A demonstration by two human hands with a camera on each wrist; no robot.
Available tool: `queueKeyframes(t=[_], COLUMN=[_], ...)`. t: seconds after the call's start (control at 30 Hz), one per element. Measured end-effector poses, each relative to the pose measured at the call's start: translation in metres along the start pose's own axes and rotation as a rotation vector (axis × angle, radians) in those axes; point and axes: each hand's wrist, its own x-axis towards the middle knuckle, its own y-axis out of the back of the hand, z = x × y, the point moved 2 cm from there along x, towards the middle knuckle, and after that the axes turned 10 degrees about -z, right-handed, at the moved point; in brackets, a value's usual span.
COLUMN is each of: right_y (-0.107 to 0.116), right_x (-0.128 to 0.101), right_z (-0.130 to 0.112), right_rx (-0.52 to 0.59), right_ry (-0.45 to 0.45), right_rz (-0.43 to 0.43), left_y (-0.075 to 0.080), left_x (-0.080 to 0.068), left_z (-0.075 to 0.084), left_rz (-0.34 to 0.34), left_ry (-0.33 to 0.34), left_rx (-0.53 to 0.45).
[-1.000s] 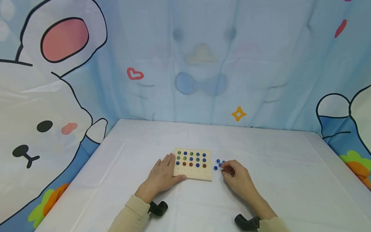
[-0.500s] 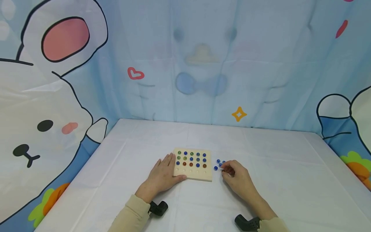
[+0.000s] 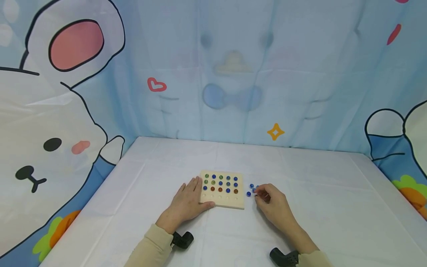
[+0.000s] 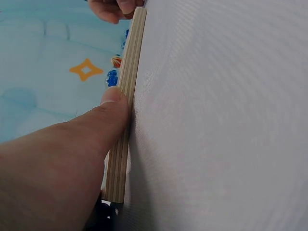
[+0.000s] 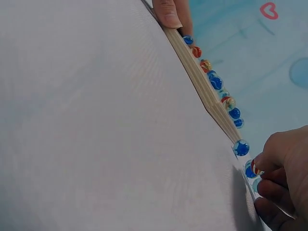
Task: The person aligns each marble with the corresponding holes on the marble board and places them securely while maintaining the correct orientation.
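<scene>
A square wooden board (image 3: 222,200) lies on the white cloth, with blue, green and red marbles (image 3: 220,183) in its far rows of holes. My left hand (image 3: 186,200) rests on the board's near left corner with straight fingers. Its thumb (image 4: 113,103) presses the board's front edge (image 4: 122,144). Just right of the board lie three loose blue marbles (image 3: 248,193). My right hand (image 3: 259,194) has its fingers curled there and pinches one blue marble (image 5: 251,168) on the cloth. Another loose marble (image 5: 241,147) sits beside the board's corner (image 5: 197,77).
The table (image 3: 317,185) is covered in white cloth and backed by a blue cartoon curtain (image 3: 233,74) on the far and side walls. Black wrist camera mounts (image 3: 181,239) (image 3: 283,256) sit at my cuffs near the front edge.
</scene>
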Motion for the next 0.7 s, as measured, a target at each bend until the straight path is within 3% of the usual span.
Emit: queueKeyframes(t=[0.7], right_y=[-0.007], right_x=[0.012], right_z=[-0.035], right_rx=[0.061], right_ry=[0.136], right_rz=[0.002], left_y=[0.001], left_x=[-0.001], left_z=[0.001], left_rz=[-0.009], left_ry=[0.009], left_rx=[-0.006])
